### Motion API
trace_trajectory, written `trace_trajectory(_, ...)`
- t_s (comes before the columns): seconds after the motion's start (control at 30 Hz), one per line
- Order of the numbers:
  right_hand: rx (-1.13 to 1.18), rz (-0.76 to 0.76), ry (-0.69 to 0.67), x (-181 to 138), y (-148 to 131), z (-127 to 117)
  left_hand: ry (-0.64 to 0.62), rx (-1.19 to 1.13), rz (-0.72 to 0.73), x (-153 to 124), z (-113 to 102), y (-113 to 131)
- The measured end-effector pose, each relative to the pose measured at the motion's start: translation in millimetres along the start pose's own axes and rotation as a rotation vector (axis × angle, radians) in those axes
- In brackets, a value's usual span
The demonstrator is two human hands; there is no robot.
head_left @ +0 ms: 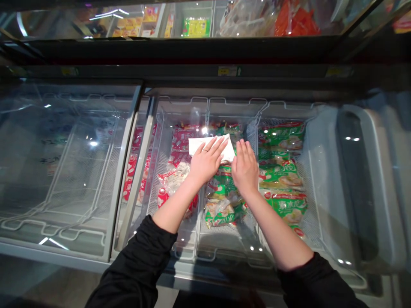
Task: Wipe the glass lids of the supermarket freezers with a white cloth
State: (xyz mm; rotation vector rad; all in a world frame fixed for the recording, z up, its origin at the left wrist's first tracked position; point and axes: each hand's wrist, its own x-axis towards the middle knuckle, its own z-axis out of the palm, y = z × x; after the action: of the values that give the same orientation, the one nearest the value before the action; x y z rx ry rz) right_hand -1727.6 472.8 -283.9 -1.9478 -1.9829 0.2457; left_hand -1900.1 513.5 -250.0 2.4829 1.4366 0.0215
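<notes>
My left hand (pixel 206 161) lies flat with stretched fingers on a folded white cloth or paper wipe (pixel 199 144). The wipe rests on the clear glass lid (pixel 189 233) of a chest freezer, and part of it is hidden under the hand. Just right of the wipe, my right hand (pixel 245 169) is held flat, fingers extended and close together, at the glass. Nothing shows in its grasp. Below the lid, red food packs (pixel 183 139) sit to the left and green food packs (pixel 221 209) sit in the middle.
More green packs (pixel 285 171) lie in the right wire basket. A second glass lid (pixel 58 167) with a metal frame (pixel 123 171) covers the left side. Behind runs a ledge with a price label (pixel 227 71), and above it a glass-fronted case holds a red bag (pixel 297 21).
</notes>
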Motion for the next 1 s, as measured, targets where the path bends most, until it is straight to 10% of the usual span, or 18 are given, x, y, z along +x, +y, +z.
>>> trace_trajectory(0.2, 0.009, -0.06, 0.003, 0, -1, -3, 0.101, 0.013, -0.236, -7, 0, -30)
trace_trajectory(0.4, 0.063, -0.042, 0.008, 1, -3, 1, 0.076, 0.044, -0.267, -74, 17, 22)
trace_trajectory(0.73, 0.09, -0.029, 0.041, 1, 3, 4, 0.081, 0.047, -0.216, -32, 8, -4)
trace_trajectory(1.0, 0.27, -0.002, 0.133, 3, 14, 9, 0.035, 0.079, -0.124, -86, 31, 58)
